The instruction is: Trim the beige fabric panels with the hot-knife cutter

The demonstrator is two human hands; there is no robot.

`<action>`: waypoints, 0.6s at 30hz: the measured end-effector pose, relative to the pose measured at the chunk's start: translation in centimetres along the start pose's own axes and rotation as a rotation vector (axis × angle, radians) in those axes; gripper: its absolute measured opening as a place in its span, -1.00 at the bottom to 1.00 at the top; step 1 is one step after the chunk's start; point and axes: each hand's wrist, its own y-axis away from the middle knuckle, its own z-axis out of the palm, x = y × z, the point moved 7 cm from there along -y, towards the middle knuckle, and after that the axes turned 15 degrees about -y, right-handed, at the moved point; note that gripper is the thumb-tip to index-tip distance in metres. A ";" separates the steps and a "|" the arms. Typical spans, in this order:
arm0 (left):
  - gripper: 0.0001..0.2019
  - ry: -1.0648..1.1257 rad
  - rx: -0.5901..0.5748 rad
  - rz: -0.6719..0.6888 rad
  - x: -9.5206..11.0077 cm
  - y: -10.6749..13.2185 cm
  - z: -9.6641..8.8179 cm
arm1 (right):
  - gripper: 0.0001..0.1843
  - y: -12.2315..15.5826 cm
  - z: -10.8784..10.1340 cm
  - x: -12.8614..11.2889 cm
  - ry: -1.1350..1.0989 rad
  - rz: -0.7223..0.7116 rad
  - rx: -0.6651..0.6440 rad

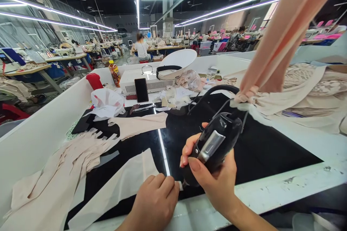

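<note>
Left hand (156, 198), fingers closed on pale cloth (132, 173), right hand (221, 187), fingers wrapped around black handheld tool (213, 144)

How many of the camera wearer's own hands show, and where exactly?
2: the left hand, bottom center, against a pale cloth piece, and the right hand, to its right, gripping the black handheld tool.
</note>
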 end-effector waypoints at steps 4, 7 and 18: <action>-0.76 -0.022 -0.022 0.017 -0.1 -0.4 -0.4 | -0.53 0.0 0.0 0.0 -0.008 0.010 0.001; -0.72 -0.048 -0.025 0.041 0.0 -0.6 -0.6 | -0.54 0.1 -0.1 0.0 -0.007 0.011 0.008; -0.77 -0.060 -0.041 0.069 0.2 -0.4 -0.4 | -0.61 -0.7 -0.3 0.2 -0.002 -0.027 0.029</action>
